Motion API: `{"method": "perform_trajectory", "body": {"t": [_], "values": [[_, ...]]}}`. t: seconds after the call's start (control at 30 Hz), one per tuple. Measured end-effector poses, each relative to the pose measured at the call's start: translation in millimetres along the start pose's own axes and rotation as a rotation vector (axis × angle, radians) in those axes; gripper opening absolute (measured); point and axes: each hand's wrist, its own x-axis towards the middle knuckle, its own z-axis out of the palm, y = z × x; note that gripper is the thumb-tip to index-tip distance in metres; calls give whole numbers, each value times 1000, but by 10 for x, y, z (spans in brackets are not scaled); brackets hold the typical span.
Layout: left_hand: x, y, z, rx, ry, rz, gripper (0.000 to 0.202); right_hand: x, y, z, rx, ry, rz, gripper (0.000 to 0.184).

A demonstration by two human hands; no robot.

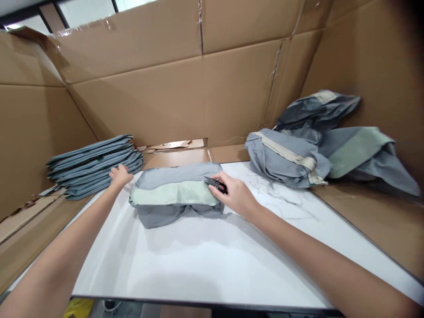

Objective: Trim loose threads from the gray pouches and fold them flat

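In my right hand [232,194] is a pair of black thread snips [217,184], the blades pointing left over a grey fabric piece [179,174]. This piece lies on the white table, with a pale green band [179,193] across it and its near side hanging in loose folds. My left hand [119,176] is stretched out at the right edge of a stack of folded blue-grey fabric pieces [96,163], fingers partly spread. Whether its fingertips touch the stack I cannot tell.
Crumpled grey fabric with a cream zipper strip [285,152] lies at the right, beside another grey piece with a green panel [359,152]. Tall cardboard walls [149,101] enclose the marble-patterned table [185,265]. A yellow item [78,308] shows below the front edge.
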Motion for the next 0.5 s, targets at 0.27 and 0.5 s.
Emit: {"method": "perform_trajectory", "body": {"t": [0.27,0.5], "values": [[-465,-376,112,-2,135,364,16,17,77,-44,82,-43,-59,25],[-1165,-588,-41,-159,734,769,29,3,222,-180,184,44,-361,28]]}}
